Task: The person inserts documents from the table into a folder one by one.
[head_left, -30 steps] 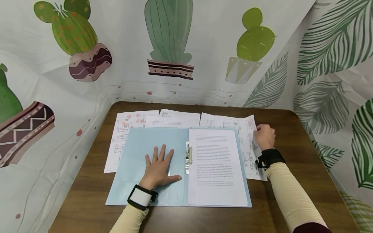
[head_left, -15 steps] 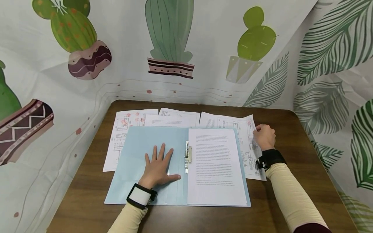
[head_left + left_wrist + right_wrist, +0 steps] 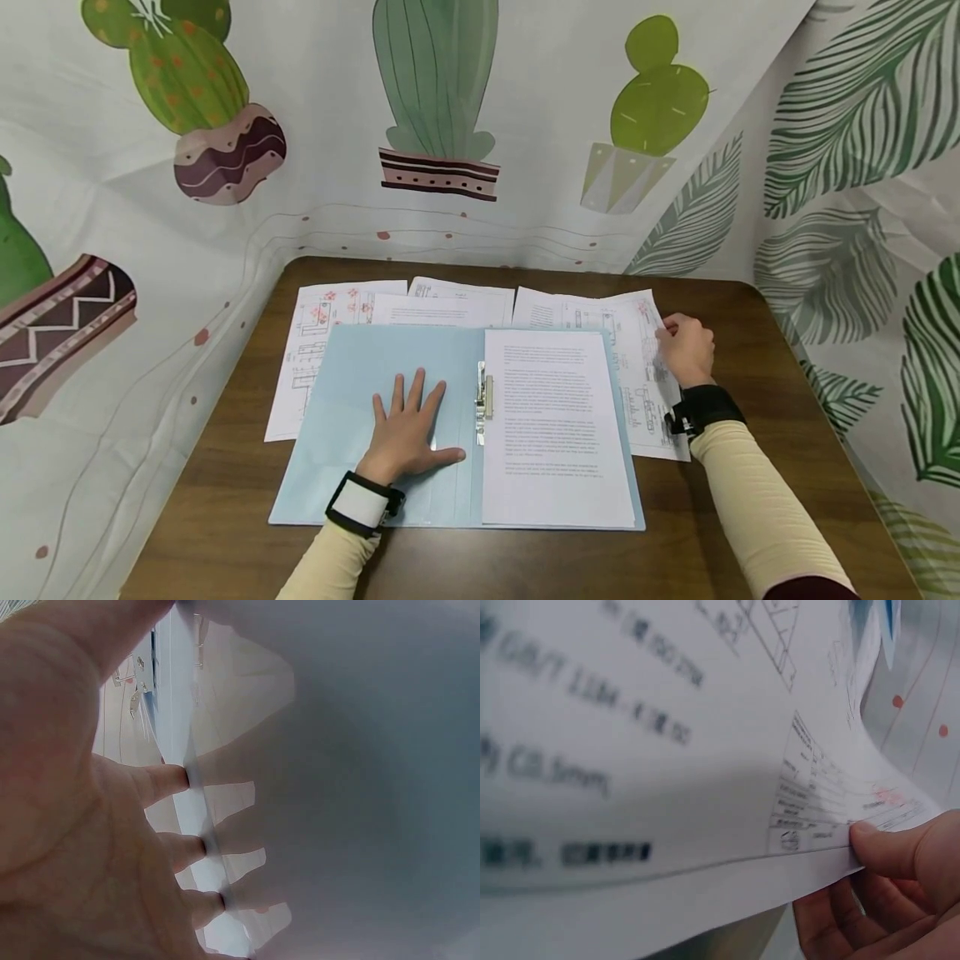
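A light blue folder [image 3: 405,358] lies open on the wooden table, with a metal clip [image 3: 484,404] along its middle and a stack of printed pages [image 3: 555,433] on its right side. My left hand [image 3: 405,433] rests spread on the bare left cover; in the left wrist view its fingertips touch the glossy surface. My right hand [image 3: 687,348] pinches the right edge of a drawing sheet [image 3: 645,367] between thumb and fingers. In the right wrist view the thumb [image 3: 877,844] lies on top of this sheet, whose edge is lifted and bowed. The folder covers its left part.
Behind the folder, more papers stick out: a drawing with red marks [image 3: 311,333] at left, a text page [image 3: 431,312] and another sheet [image 3: 480,298] in the middle. The brown table [image 3: 480,567] meets a cactus-print cloth [image 3: 322,167] at the back.
My right hand has shifted slightly right and away from me, and the pinched sheet's right edge has moved right with it. My left hand has stayed on the folder.
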Demonstrator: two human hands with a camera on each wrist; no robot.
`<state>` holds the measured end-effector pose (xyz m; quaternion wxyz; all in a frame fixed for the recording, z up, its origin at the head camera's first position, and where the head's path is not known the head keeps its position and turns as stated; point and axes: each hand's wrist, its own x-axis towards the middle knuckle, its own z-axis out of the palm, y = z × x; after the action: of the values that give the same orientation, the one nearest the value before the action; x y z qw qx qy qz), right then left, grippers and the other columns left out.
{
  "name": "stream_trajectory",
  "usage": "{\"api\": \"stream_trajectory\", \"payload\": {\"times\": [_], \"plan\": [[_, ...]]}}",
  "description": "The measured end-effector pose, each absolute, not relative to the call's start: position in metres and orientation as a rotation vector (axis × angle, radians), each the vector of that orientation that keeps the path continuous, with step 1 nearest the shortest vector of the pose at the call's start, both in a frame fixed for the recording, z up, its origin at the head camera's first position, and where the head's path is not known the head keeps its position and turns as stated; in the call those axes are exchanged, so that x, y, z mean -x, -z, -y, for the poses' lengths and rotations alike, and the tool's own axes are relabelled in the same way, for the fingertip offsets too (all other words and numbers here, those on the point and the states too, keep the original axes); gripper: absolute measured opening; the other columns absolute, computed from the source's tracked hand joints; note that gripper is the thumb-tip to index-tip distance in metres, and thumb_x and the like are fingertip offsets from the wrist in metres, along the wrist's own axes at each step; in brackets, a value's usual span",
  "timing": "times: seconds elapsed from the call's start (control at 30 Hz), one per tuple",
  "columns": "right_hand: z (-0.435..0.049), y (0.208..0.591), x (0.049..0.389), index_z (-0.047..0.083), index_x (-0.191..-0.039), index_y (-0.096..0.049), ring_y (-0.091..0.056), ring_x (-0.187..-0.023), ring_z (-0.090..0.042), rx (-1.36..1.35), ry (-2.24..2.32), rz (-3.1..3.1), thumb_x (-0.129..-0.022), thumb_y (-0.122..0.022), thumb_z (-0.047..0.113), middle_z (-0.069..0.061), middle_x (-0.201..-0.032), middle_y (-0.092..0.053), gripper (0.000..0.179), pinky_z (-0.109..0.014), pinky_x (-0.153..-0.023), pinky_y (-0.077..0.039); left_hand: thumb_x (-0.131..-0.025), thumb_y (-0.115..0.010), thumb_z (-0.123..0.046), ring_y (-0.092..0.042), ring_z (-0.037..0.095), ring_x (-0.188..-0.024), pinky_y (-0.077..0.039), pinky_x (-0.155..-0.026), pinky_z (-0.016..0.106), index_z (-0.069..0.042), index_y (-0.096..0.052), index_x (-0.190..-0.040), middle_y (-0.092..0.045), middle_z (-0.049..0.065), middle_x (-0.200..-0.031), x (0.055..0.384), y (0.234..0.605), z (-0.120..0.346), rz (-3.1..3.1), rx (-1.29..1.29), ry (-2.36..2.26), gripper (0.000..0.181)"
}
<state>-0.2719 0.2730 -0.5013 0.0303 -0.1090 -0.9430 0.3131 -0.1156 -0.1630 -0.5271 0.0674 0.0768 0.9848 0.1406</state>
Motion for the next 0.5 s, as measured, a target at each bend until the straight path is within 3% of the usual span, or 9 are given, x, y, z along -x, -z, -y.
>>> {"api": "stream_trajectory", "payload": {"times": [0.5], "plan": [[-0.291, 0.473, 0.272, -0.004, -0.123, -0.065, -0.057, -0.098, -0.04, 0.164, -0.971, 2.764, -0.106, -0.056, 0.018, -0.027, -0.113, -0.068, 0.029, -0.048, -0.08, -0.044, -0.071, -0.081, -0.071, -0.009, 0.057, -0.151, -0.01, -0.108, 0.083, -0.01, -0.041, -0.158, -0.02, 0.026, -0.167, 0.116, 0.527, 0.164, -2.963, -0.25, -0.437, 0.114]]}}
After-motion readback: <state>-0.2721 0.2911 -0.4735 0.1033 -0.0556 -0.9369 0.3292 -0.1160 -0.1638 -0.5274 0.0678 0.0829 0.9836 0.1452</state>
